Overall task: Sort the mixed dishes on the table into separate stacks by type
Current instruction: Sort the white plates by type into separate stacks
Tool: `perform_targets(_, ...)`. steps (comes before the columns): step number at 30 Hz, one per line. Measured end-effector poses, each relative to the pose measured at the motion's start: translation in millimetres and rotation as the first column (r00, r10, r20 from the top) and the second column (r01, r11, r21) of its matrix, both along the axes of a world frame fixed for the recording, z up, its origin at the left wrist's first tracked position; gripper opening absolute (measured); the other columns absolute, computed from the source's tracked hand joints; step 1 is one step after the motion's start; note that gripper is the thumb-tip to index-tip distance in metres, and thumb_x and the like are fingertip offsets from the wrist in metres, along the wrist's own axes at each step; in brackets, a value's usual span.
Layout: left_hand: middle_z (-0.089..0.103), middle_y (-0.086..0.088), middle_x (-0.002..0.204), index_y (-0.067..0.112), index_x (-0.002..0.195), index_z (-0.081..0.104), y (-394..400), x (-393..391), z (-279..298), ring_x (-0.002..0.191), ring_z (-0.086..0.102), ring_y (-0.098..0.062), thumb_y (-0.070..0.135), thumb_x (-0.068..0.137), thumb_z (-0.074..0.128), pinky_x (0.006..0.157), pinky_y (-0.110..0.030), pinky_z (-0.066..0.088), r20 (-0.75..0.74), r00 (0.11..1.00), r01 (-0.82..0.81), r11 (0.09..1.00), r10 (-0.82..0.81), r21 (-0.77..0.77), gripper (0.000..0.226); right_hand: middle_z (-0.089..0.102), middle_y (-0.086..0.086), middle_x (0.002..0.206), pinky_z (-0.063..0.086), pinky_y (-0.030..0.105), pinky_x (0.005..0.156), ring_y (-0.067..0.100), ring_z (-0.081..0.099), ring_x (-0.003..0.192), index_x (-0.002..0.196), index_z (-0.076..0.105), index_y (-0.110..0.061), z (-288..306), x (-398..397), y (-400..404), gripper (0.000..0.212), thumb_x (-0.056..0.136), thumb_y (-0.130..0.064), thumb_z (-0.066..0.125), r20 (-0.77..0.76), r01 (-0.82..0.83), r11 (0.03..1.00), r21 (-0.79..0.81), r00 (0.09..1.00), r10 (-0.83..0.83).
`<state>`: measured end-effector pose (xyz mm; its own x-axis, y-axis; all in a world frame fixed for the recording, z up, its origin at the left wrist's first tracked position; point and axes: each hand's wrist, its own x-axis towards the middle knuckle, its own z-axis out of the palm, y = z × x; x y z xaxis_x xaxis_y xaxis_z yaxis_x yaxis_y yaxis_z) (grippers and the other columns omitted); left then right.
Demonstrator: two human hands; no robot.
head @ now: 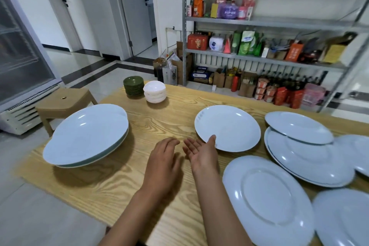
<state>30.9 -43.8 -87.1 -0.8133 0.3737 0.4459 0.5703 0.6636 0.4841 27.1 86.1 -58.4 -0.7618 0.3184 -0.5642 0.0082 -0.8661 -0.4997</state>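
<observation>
A stack of pale blue deep plates (85, 136) stands at the left of the wooden counter (159, 118). One shallow plate (227, 127) lies in the middle, several flat plates (267, 197) overlap at right. Far back, a stack of green saucers (133, 85) stands just beside white bowls (154, 92).

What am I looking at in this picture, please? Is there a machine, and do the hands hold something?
No machine: one picture, from a camera worn on a person's head, looking down at a wooden table. The left hand and right hand are open and hold nothing; the right thumb is at the rim of a white plate. At left lies a stack of large plates. Far back stand green saucers and white bowls. More plates lie unsorted at right.
</observation>
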Motion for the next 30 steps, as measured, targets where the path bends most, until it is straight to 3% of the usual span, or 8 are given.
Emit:
perform_targets(5,0.052,-0.003,0.130,0.011,0.121,0.057,10,-4,-10,0.123,0.044,-0.016,0.008,0.083,0.060,0.106,-0.018,0.027,0.027,0.999,-0.022,0.996,0.020,0.091,0.039,0.060,0.011,0.081,0.037,0.027,0.053,0.020,0.054,0.065,0.088,0.054,-0.001,0,-6,10,0.050,0.106,-0.039,0.026,0.084,0.035,0.999,-0.016,0.996,-0.034)
perform_targets(9,0.052,0.002,0.131,0.015,0.122,0.055,6,-1,-9,0.125,0.044,-0.013,0.011,0.086,0.056,0.102,-0.006,0.022,0.077,0.994,-0.087,0.983,0.076,0.161,0.037,0.042,0.003,0.064,0.029,0.022,0.039,0.013,0.034,0.045,0.092,0.048,-0.010,-11,-10,5,0.018,0.101,-0.014,0.034,0.093,0.104,0.994,0.012,0.990,-0.105)
perform_targets(12,0.048,0.002,0.136,0.016,0.129,0.051,6,0,-8,0.128,0.042,-0.013,0.017,0.082,0.044,0.106,-0.013,0.027,0.057,0.997,-0.058,0.987,0.050,0.151,0.048,0.038,0.001,0.061,0.026,0.022,0.037,0.010,0.029,0.041,0.091,0.047,-0.012,-17,-6,1,0.015,0.099,-0.009,0.035,0.050,0.075,0.995,0.067,0.996,-0.078)
perform_targets(16,0.036,-0.004,0.148,0.017,0.136,0.045,8,-2,-3,0.137,0.032,-0.018,0.015,0.081,0.036,0.113,-0.020,0.021,-0.018,0.998,-0.053,0.985,0.056,0.163,0.056,0.041,0.000,0.058,0.025,0.024,0.038,0.010,0.029,0.039,0.094,0.052,-0.010,-15,-2,-4,0.014,0.098,-0.012,0.039,0.016,-0.016,0.968,0.249,1.000,0.013)
perform_targets(22,0.019,-0.003,0.158,0.021,0.143,0.039,8,-2,-4,0.147,0.011,-0.023,-0.011,0.078,0.056,0.116,-0.016,0.006,-0.039,0.992,-0.109,0.982,0.116,0.152,0.074,0.037,0.003,0.051,0.022,0.023,0.039,0.016,0.028,0.037,0.081,0.053,-0.009,-7,7,-12,0.022,0.099,-0.019,0.044,0.008,-0.141,0.820,0.555,0.986,0.164)
perform_targets(25,0.027,-0.006,0.156,0.018,0.143,0.040,4,-4,-4,0.148,0.010,-0.026,-0.005,0.080,0.063,0.118,-0.038,0.020,-0.141,0.990,-0.020,0.997,0.029,0.068,0.070,0.028,0.002,0.043,0.020,0.022,0.036,0.014,0.024,0.034,0.075,0.053,-0.006,0,12,-20,0.025,0.098,-0.014,0.045,-0.040,-0.137,0.789,0.599,0.979,0.200)
perform_targets(27,0.037,-0.009,0.151,0.015,0.140,0.042,-2,-6,-3,0.146,0.018,-0.029,0.002,0.084,0.065,0.107,-0.052,0.035,-0.222,0.974,0.043,0.998,-0.051,-0.041,0.062,0.025,0.002,0.040,0.019,0.022,0.037,0.014,0.022,0.033,0.062,0.047,-0.008,1,15,-27,0.035,0.096,-0.012,0.047,-0.051,-0.130,0.766,0.630,0.977,0.207)
perform_targets(30,0.050,-0.007,0.141,0.011,0.132,0.052,-19,-9,6,0.138,0.035,-0.032,0.004,0.089,0.057,0.097,-0.050,0.044,-0.278,0.959,0.035,0.994,-0.062,-0.102,0.044,0.032,-0.004,0.043,0.019,0.022,0.040,0.013,0.024,0.038,0.057,0.048,-0.016,-1,17,-36,0.038,0.094,-0.011,0.050,-0.072,-0.130,0.746,0.654,0.970,0.232)
